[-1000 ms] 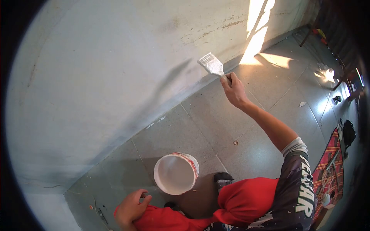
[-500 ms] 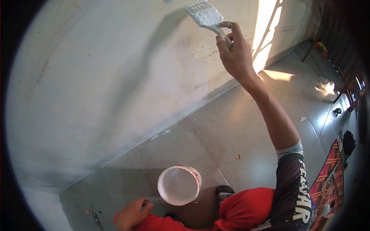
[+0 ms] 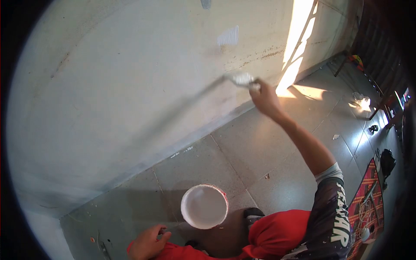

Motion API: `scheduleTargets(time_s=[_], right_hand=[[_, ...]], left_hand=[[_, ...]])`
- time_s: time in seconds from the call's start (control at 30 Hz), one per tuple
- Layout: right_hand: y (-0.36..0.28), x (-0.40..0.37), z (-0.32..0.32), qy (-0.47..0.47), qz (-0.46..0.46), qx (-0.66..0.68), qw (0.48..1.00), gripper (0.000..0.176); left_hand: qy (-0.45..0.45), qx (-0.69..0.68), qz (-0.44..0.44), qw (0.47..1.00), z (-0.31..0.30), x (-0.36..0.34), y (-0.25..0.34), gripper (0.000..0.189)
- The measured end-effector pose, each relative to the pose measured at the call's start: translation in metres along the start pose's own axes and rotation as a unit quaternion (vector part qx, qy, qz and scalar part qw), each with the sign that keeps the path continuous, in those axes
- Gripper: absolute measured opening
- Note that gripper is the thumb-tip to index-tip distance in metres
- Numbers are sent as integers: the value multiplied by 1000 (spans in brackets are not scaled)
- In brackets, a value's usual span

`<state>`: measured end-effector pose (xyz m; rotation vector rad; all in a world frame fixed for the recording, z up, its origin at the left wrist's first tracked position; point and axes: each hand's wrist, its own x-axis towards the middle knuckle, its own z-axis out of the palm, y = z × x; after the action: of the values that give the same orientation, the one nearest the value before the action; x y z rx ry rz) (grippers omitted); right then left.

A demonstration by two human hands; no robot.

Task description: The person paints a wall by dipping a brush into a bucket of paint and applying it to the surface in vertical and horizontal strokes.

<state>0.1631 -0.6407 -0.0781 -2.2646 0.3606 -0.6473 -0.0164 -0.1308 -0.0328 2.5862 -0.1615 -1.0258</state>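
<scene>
My right hand point(image 3: 265, 99) is closed round the handle of a paintbrush point(image 3: 242, 79), its bristles coated white and slightly blurred. The brush head is at the lower part of the pale wall point(image 3: 130, 82); whether it touches cannot be made out. Higher up, a streaky white patch of wet-looking paint point(image 3: 228, 37) marks the wall. My left hand point(image 3: 148, 243) rests on my red-clad knee, empty, thumb apart from the loosely bent fingers. Beside it on the floor stands a white bucket point(image 3: 204, 207) with whitish paint inside and drips on its rim.
Grey floor tiles point(image 3: 277, 147) meet the wall along a low skirting. A plaid mat point(image 3: 366, 195) with a coiled cord lies at right, near a black item point(image 3: 388, 162). Dark furniture legs point(image 3: 342, 65) stand at the far right. Small debris point(image 3: 267, 176) dots the floor.
My right hand has brought the brush down from high on the wall to lower down. A white paint patch now shows where the brush was. My left hand stays on the knee.
</scene>
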Motion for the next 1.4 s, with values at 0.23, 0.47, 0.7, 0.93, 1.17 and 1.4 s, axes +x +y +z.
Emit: scheduleTargets(time_s=[0.23,0.47,0.7,0.93,1.17,1.4], right_hand=[[-135,54,-81,104,-85,79,988,31],[-55,22,14,118,-83,64,987,27],[37,-29,55,-21,-16,-13,1000,32],[-82,46,-43,56,-104,-45,992,28],[-170,60,-89,138,-149,71,977,30],[-99,23,-9,65,-94,-3,993,27]], left_hand=[[17,4,13,1000,0,-12,0,40],[46,7,37,998,6,-18,-9,39],[56,11,45,997,6,-22,-9,39],[31,27,-15,999,2,-20,5,39],[22,17,0,1000,2,-18,3,40],[22,19,2,1000,2,-24,0,44]])
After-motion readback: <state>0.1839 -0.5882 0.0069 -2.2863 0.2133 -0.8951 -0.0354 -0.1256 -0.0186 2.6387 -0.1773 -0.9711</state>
